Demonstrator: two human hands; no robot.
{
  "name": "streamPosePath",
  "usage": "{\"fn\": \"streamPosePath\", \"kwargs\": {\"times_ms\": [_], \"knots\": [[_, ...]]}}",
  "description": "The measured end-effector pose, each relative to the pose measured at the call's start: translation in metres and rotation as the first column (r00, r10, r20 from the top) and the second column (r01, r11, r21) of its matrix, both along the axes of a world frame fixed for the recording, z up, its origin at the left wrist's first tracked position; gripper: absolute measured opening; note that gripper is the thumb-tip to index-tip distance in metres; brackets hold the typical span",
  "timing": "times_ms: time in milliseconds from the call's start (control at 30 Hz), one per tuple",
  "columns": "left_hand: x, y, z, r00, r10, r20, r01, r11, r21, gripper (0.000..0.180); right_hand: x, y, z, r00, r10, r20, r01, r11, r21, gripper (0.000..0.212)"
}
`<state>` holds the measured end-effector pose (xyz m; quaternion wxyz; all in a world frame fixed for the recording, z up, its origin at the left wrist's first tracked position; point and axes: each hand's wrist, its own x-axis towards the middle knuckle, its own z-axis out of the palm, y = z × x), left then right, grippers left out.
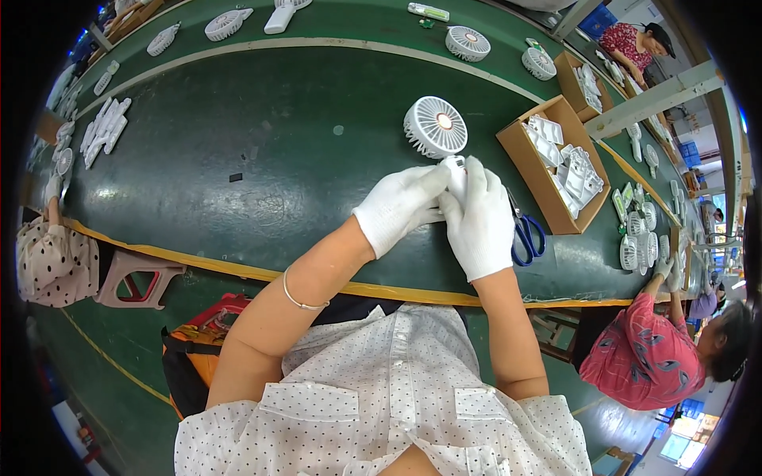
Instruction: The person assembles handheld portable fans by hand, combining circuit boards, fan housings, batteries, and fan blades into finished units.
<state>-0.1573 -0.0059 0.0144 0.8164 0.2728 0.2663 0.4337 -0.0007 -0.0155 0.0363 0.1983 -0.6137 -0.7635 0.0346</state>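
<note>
- We used the cardboard box (pixel 533 190) as landmark; white plastic parts (pixel 578 178) lay inside, probably to stay within reach.
- Fan head (pixel 436 128): left of the box, grille up, just beyond our fingertips.
- White handle piece (pixel 456 176): left of the box, between our gloved hands; we couldn't tell whether it joined the fan head.
- Right hand (pixel 482 218): fingers mostly closed along the piece, likely to steady it.
- Left hand (pixel 405 205): fingers half curled, meeting the piece from its left, likely bracing; fingertips partly hidden, grip unclear.
- Blue-handled scissors (pixel 525 224): just on the box's near side, beside our right hand, presumably kept handy.
</note>
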Motion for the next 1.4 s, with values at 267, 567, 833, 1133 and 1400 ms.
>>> {"fn": "streamPosePath", "kwargs": {"times_ms": [267,567,833,1133,1400], "knots": [[-0.003,0.012,-0.015,0.97,0.181,0.161,-0.14,0.962,-0.235,0.049,-0.031,0.028,0.001,0.983,0.13,0.127,-0.128,0.991,-0.028,0.034],[-0.013,0.014,-0.017,0.92,0.28,0.274,-0.16,0.908,-0.388,0.049,-0.012,0.026,0.024,0.924,0.156,-0.349,-0.237,0.95,-0.202,0.032],[-0.011,0.008,-0.008,0.989,0.102,0.107,-0.063,0.945,-0.322,0.042,0.03,0.034,-0.004,0.999,0.037,-0.013,-0.037,0.999,-0.009,0.044],[-0.006,0.006,-0.008,0.997,0.072,-0.041,-0.078,0.98,-0.185,0.03,0.036,0.02,-0.018,0.996,0.074,-0.055,-0.067,0.99,0.125,0.044],[-0.007,0.004,-0.007,0.99,0.085,-0.11,-0.098,0.988,-0.119,0.029,0.01,0.012,0.002,0.891,0.271,-0.365,-0.279,0.96,0.032,0.019]]}}
